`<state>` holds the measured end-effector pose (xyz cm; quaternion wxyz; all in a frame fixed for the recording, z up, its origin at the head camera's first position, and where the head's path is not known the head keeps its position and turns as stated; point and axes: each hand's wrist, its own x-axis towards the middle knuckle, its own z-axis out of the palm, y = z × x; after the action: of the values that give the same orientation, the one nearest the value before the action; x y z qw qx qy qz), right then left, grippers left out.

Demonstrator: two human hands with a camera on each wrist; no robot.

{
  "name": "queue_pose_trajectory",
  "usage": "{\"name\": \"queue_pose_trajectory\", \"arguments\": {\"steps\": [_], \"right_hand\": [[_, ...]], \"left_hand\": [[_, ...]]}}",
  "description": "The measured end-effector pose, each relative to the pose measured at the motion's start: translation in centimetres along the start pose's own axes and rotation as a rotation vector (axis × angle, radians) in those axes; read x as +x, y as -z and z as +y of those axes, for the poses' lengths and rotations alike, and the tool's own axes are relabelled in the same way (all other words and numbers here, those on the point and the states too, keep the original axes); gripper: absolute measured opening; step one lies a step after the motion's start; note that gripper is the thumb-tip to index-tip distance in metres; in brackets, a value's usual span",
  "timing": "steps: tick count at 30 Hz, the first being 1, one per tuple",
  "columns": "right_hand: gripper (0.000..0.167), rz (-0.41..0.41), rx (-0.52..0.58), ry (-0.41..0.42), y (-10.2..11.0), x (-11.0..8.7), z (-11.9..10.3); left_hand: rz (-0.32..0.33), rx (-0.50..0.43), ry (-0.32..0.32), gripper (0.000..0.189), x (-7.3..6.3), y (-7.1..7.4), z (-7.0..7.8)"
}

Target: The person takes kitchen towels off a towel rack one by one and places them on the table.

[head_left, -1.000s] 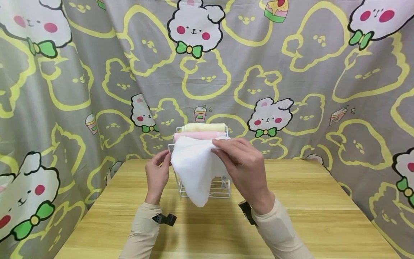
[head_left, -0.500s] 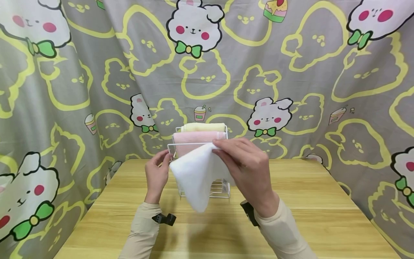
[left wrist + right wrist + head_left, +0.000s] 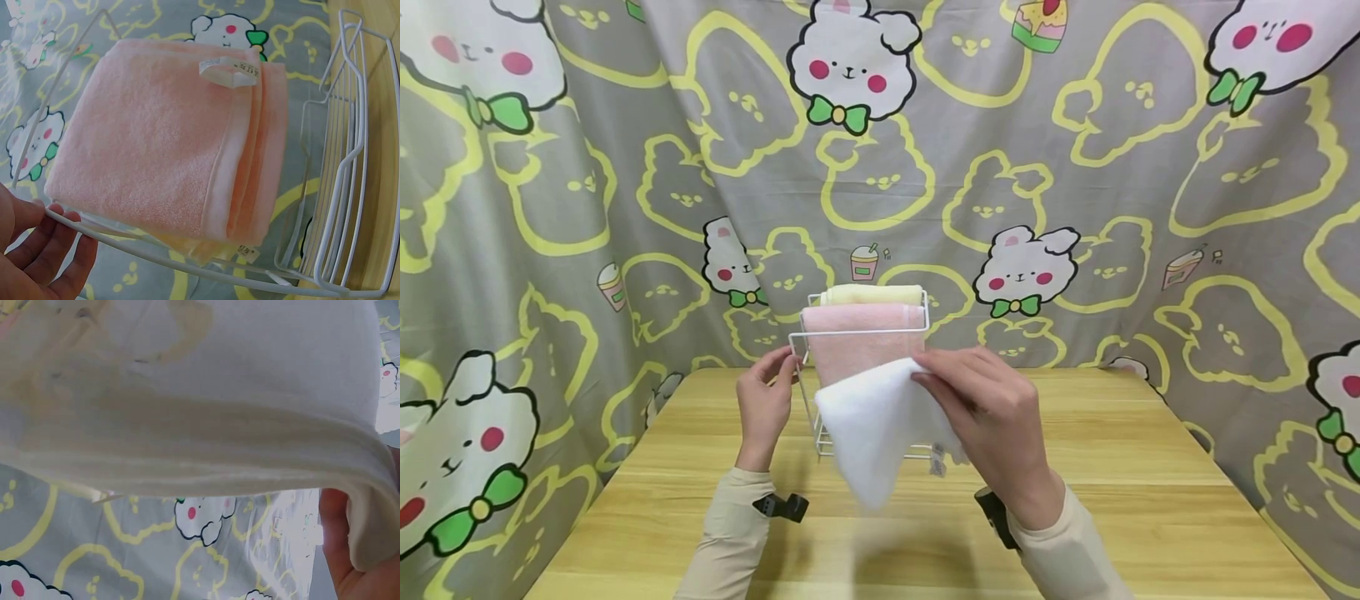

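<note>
My left hand (image 3: 763, 408) pinches the left upright of a white wire rack (image 3: 859, 333) between thumb and fingers. In the left wrist view that hand (image 3: 47, 259) grips the rack's thin rod. My right hand (image 3: 988, 421) pinches a white towel (image 3: 868, 429) by its upper edge, and the towel hangs in front of the rack. It fills much of the right wrist view, with its folded edge between thumb and fingers. A folded pink towel (image 3: 868, 350) hangs over the rack behind it. Farther back hangs a yellow towel (image 3: 872, 294).
Beneath the rack lies a wooden table (image 3: 1112, 500). A grey patterned curtain (image 3: 880, 200) stands behind and on both sides. The rack's wire base (image 3: 350, 169) shows at the right of the left wrist view.
My right hand has drawn the white towel off the rack's front bar, toward me, down and slightly right. The front bar and pink towel are now uncovered. My left hand stays put.
</note>
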<state>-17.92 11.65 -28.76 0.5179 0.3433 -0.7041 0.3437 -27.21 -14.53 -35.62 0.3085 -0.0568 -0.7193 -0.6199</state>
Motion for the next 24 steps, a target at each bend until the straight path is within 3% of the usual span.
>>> {"name": "queue_pose_trajectory", "arguments": {"steps": [6, 10, 19, 24], "right_hand": [[0.026, -0.011, -0.016, -0.022, 0.5, -1.0, 0.6], [0.019, -0.018, -0.005, -0.044, 0.8, -1.6, 0.9], [0.031, -0.026, 0.02, -0.075, 1.2, -2.7, 1.1], [0.019, -0.046, 0.025, -0.062, 1.0, -3.4, 1.2]], "left_hand": [[0.0, -0.018, 0.007, 0.017, -0.2, 0.1, 0.3], [0.001, -0.022, -0.003, 0.017, -0.1, 0.0, 0.0], [0.002, -0.018, 0.005, 0.017, 0.0, 0.0, -0.1], [0.002, -0.022, 0.002, 0.017, -0.1, -0.1, 0.1]]}}
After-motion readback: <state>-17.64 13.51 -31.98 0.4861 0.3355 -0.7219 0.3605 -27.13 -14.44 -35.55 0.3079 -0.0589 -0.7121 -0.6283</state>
